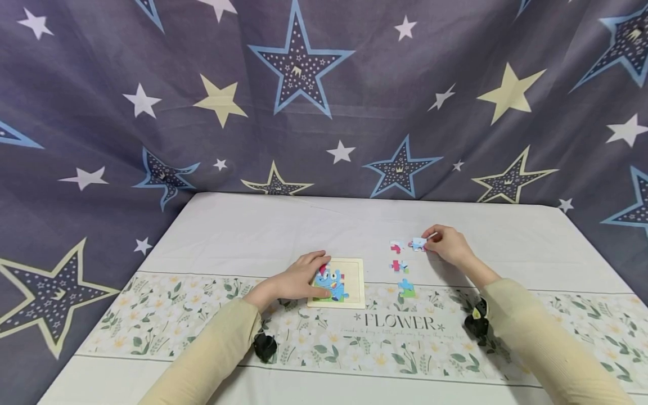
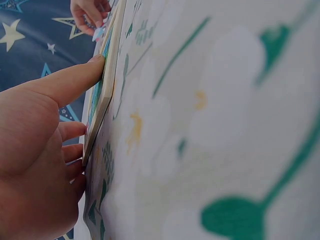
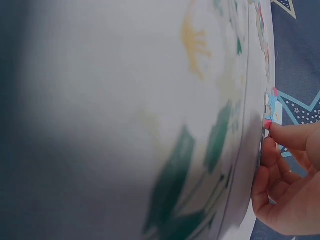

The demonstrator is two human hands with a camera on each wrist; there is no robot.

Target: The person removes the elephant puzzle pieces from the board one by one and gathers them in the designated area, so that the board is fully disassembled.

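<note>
Before a purple-grey star-printed curtain [image 1: 314, 129], we see a white-clothed table [image 1: 253, 230] crossed by a floral band [image 1: 283, 360] lettered "FLOWER" [image 1: 399, 322]; the fine script beneath we cannot fully read. A square pale-wood puzzle tray [image 1: 361, 281] straddles the band's far edge, holding a partly assembled blue cartoon figure [image 1: 331, 279]. The left hand [image 1: 298, 279], thumb and fingers spread, rests on the tray, partly covering it. The right hand [image 1: 448, 244] pinches a blue-white-pink jigsaw piece [image 1: 417, 244] beside three loose coloured pieces [image 1: 406, 288].
</note>
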